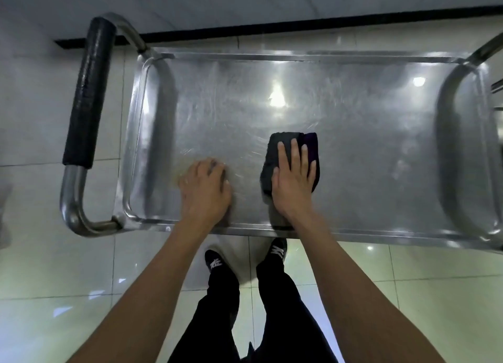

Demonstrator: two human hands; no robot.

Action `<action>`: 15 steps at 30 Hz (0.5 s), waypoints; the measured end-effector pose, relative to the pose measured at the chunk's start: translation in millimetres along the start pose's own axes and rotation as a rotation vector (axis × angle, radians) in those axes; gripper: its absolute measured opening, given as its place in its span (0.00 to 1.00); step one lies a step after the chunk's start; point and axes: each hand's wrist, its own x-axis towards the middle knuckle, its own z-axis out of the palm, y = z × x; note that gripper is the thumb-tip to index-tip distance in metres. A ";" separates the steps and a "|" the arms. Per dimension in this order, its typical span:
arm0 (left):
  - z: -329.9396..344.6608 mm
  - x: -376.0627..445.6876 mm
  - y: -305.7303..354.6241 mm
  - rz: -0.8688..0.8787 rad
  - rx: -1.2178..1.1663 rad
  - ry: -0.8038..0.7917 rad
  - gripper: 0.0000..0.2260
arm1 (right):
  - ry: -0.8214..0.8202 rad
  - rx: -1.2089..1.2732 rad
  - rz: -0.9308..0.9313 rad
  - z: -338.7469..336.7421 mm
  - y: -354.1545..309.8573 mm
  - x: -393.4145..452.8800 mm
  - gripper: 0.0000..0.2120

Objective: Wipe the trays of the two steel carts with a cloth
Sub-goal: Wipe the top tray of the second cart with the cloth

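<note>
A steel cart's top tray (353, 134) fills the middle of the head view, its surface streaked and reflecting ceiling lights. A dark folded cloth (272, 155) with a purple edge lies on the tray near the front middle. My right hand (294, 177) presses flat on the cloth with straight fingers. My left hand (204, 188) rests on the bare tray to the left of the cloth, its fingers bent at the tips and holding nothing.
The cart's push handle with a black foam grip (89, 95) sticks out at the left. Another steel tube rises at the tray's right end (487, 49). A wall with a dark skirting runs behind the cart. My feet stand on pale floor tiles (81, 281) at the front edge.
</note>
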 end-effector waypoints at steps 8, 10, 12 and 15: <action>-11.6 -21.0 -88.0 -0.142 -0.046 0.025 0.18 | -0.063 -0.023 -0.178 43.2 -104.6 -3.6 0.29; -9.0 -27.5 -109.5 -0.147 -0.051 0.021 0.19 | -0.081 -0.033 -0.212 53.2 -131.1 -3.3 0.29; -7.1 -34.2 -126.4 -0.129 -0.049 0.025 0.20 | -0.094 -0.047 -0.255 61.0 -156.1 -0.6 0.29; -5.0 -46.9 -145.4 -0.116 -0.079 0.051 0.18 | -0.137 -0.043 -0.301 70.6 -189.1 6.9 0.28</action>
